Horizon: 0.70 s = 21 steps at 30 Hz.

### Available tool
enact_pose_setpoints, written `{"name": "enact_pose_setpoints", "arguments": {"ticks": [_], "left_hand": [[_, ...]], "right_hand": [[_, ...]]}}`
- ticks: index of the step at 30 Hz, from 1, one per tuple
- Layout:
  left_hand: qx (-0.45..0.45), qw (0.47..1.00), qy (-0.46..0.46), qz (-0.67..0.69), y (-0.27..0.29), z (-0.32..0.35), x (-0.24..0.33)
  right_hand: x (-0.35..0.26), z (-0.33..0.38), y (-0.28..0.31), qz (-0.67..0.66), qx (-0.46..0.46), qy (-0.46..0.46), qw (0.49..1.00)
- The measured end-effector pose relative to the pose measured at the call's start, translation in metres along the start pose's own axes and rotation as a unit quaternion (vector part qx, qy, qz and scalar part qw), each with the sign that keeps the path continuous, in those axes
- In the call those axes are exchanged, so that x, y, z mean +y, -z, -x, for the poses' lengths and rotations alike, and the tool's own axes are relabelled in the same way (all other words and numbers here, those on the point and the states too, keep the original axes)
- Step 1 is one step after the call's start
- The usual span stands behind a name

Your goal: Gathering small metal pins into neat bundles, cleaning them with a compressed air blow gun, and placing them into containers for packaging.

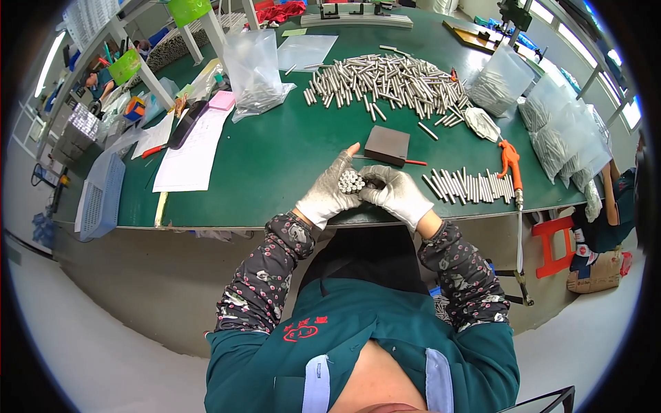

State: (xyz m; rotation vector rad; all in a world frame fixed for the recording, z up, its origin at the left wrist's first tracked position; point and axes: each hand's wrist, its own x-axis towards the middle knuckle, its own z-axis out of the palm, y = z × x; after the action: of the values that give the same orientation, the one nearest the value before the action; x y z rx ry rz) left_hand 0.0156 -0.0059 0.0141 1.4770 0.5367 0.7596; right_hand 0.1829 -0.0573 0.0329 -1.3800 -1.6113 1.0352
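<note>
My left hand (329, 193), in a pale fingerless glove, cups a tight bundle of short metal rods (351, 182) seen end-on. My right hand (396, 193), in a white glove, presses against the same bundle from the right. Both hands hover at the near edge of the green table (275, 158). Just beyond them lies a dark square block (387, 145) with a thin red stick (415, 162) beside it. A row of metal rods (468, 186) lies to the right of my right hand. A big loose heap of rods (385, 81) covers the far middle of the table.
An orange air blow gun (510, 162) lies at the right edge. Clear bags of rods (564, 134) pile up at right, another clear bag (253, 69) at back left. White paper sheets (189, 155), a pink pad and a blue basket (100, 196) sit left. A red stool (551, 244) stands below.
</note>
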Motion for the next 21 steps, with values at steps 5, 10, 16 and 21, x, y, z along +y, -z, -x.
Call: {"name": "enact_pose_setpoints", "arguments": {"ticks": [5,10,16,21], "left_hand": [[0.0,1.0,0.015,0.008,-0.002,0.002,0.003],[0.005,0.999,-0.017,-0.035,-0.004,0.001,0.003],[0.008,1.0,-0.001,-0.02,-0.009,0.001,0.005],[0.041,0.994,-0.022,-0.098,-0.011,0.001,0.002]], "right_hand": [[0.001,-0.005,0.023,0.039,0.106,0.126,0.986],[-0.026,-0.017,0.048,0.39,0.183,0.125,0.894],[-0.009,-0.031,0.04,0.471,0.116,0.067,0.872],[-0.008,-0.024,0.036,0.418,0.165,0.133,0.883]]}}
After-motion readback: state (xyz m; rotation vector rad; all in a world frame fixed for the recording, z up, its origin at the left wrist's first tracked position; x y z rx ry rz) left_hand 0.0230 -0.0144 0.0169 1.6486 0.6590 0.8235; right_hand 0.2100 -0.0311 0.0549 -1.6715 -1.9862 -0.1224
